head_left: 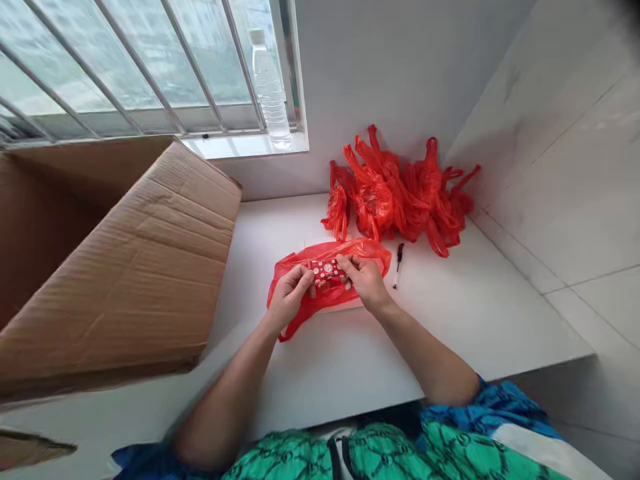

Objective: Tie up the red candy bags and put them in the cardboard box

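Note:
Between my two hands is a small red packet (327, 269) with white round patterns on its face. My left hand (291, 291) pinches its left end, and my right hand (365, 280) pinches its right end. Beneath them a red plastic bag (305, 312) lies spread on the white counter (345, 367). One loop of the bag hangs toward me on the left. Some small items show just under the packet, too small to make out. A pen (399, 265) with a dark cap lies to the right of the bag.
Several knotted red plastic bags (385, 193) are heaped against the back wall. A large open cardboard box (165, 267) takes up the left side. On the windowsill stands a clear water bottle (270, 90), beside a barred window. A tiled wall (575, 220) bounds the right.

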Motion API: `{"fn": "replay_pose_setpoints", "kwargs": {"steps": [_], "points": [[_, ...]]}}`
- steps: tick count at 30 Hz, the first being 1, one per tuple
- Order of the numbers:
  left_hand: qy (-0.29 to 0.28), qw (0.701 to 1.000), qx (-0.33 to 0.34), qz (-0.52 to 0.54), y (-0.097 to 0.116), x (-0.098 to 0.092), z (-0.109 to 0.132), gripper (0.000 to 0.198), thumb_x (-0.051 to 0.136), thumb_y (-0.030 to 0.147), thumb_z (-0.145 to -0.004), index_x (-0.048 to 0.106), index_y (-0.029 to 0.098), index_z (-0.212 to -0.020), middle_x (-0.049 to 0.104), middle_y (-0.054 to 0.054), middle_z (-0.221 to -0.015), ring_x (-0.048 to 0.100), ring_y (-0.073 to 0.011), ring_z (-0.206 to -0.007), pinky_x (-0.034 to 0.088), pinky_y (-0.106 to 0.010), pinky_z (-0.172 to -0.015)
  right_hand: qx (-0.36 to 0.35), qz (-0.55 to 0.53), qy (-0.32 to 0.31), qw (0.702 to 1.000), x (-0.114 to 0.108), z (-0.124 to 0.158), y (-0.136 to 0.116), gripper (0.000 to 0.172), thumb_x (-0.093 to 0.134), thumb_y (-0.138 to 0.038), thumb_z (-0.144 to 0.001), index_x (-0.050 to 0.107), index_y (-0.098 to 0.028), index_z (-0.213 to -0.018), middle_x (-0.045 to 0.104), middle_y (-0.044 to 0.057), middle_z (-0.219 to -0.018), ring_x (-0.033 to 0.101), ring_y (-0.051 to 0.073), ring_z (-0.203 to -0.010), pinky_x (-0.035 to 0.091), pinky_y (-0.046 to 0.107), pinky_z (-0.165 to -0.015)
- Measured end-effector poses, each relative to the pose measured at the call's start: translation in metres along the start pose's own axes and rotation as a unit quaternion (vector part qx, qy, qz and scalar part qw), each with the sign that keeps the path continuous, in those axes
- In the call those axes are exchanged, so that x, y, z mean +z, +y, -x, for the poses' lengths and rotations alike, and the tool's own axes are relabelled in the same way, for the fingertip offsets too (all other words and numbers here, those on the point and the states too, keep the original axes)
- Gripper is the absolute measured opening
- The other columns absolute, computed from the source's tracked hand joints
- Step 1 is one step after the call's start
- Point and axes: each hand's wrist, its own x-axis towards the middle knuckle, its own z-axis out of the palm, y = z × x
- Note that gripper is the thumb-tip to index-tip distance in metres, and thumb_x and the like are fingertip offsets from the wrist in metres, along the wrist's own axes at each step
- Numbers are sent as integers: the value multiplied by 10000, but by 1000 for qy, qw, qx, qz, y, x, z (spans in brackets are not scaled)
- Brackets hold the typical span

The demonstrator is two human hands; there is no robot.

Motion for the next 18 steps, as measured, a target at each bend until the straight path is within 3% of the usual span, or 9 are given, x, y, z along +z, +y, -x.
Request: {"fn": "replay_pose_setpoints", "kwargs": {"steps": [6,11,16,18], "points": [[14,999,21,-22,-4,0,1,351,517,404,-985,520,178,-716,564,17,-678,511,-117,-643,407,-244,-658,-18,19,-3,1000,-3,0,4,449,668,-609,-834,609,-198,-663,550,-34,-571,499,110,-458,433,234,-437],[11,996,46,-78,-4,-1,3,344,495,397,-993,507,183,-724,557,13,-698,509,-122,-644,405,-249,-636,8,45,-16,999,-5,1,4,434,635,-625,-845,632,-208,-725,610,-8,-662,599,161,-611,537,267,-570],[3,969,88,-230,0,-5,2,337,414,379,-1023,559,190,-785,626,-11,-799,564,-141,-723,430,-258,-691,22,53,-107,993,-11,-1,-4,361,702,-559,-808,651,-223,-930,679,2,-842,670,200,-795,572,333,-762],[21,936,87,-340,0,-9,0,339,379,372,-1031,629,202,-878,686,-40,-981,625,-180,-883,451,-288,-785,-29,132,-86,987,-18,-3,-8,317,701,-509,-826,646,-224,-953,696,13,-900,669,212,-860,544,339,-810]]}}
